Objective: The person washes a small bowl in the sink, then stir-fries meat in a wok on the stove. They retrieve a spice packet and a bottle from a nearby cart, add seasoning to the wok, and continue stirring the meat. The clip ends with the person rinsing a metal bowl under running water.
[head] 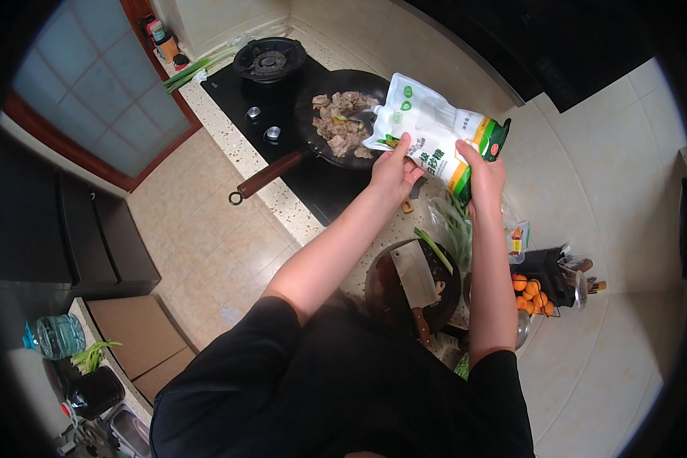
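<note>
Both hands hold a white, green and yellow plastic pouch (435, 134), tilted with its spout end over the right edge of a black wok (315, 146). My left hand (398, 172) grips the pouch's lower edge near the spout, thumb on top. Around the pouch's green end my right hand (484, 174) is closed, thumb on the front. Browned pieces of meat (343, 134) lie in the wok, with a bit of yellow-green among them. The wok stands on a black glass gas hob (297, 183), its wooden handle (272, 173) pointing towards the counter's front edge.
An unused burner (269, 59) and spring onions (197, 71) are beyond the wok. Nearer me, a cleaver (417, 275) lies on a round dark board (380, 286). Oranges (531, 295) in a basket and a black utensil holder (541, 272) stand at right. A range hood (526, 46) hangs above.
</note>
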Available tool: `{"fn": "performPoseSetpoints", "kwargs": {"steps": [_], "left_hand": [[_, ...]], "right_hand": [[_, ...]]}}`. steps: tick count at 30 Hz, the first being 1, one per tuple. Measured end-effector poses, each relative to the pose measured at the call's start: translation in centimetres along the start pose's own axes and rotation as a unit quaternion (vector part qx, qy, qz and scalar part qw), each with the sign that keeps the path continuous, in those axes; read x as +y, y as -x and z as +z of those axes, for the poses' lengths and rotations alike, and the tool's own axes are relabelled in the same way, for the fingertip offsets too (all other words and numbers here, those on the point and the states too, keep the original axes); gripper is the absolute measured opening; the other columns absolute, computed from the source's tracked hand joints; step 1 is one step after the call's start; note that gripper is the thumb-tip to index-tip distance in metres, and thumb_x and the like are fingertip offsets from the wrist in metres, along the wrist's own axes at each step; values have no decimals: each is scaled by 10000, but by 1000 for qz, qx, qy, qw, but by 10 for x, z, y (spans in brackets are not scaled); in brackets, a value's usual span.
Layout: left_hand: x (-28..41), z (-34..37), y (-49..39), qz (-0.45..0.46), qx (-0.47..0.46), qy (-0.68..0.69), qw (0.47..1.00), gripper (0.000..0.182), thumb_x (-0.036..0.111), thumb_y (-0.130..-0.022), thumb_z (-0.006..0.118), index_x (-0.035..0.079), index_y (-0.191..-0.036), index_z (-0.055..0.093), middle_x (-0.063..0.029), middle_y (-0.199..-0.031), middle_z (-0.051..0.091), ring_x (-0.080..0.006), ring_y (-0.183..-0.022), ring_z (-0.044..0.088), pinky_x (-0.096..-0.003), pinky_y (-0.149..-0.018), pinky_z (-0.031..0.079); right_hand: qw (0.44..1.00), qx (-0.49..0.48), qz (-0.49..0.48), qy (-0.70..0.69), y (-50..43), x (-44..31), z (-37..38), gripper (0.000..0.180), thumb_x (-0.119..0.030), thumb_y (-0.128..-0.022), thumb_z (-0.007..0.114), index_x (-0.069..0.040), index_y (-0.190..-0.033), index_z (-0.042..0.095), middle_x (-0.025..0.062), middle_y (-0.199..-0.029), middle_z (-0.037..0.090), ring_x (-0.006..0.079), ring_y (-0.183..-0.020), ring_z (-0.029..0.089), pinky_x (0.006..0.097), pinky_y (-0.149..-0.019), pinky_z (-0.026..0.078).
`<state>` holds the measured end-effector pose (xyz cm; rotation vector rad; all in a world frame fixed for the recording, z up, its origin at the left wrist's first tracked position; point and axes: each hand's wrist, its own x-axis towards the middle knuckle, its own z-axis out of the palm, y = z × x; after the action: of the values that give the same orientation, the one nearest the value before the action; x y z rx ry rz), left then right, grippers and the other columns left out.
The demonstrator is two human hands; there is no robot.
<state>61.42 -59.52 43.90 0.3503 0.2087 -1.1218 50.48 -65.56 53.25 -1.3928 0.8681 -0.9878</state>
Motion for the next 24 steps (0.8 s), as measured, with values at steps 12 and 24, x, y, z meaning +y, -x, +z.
{"fn": "performPoseSetpoints", "kwargs": {"steps": [12,24], "left_hand": [[4,2,-5,-5,12,9,1000,354,233,-951,568,69,-1250,473,-106,-1197,583,-254,-1108,584,-455,-966,480],[5,1,-10,-4,15,18,1000,350,241,-953,565,72,-1246,477,-109,-1199,587,-251,-1107,585,-458,-969,476]], "right_hand": [[1000,-6,-1,25,-6,-4,7,420,-102,-715,771,44,-1057,574,130,-986,661,178,-846,639,300,-750,508],[999,-8,-6,36,-7,-6,11,396,-85,-712,762,40,-1048,593,120,-978,669,177,-836,644,298,-754,510]]}}
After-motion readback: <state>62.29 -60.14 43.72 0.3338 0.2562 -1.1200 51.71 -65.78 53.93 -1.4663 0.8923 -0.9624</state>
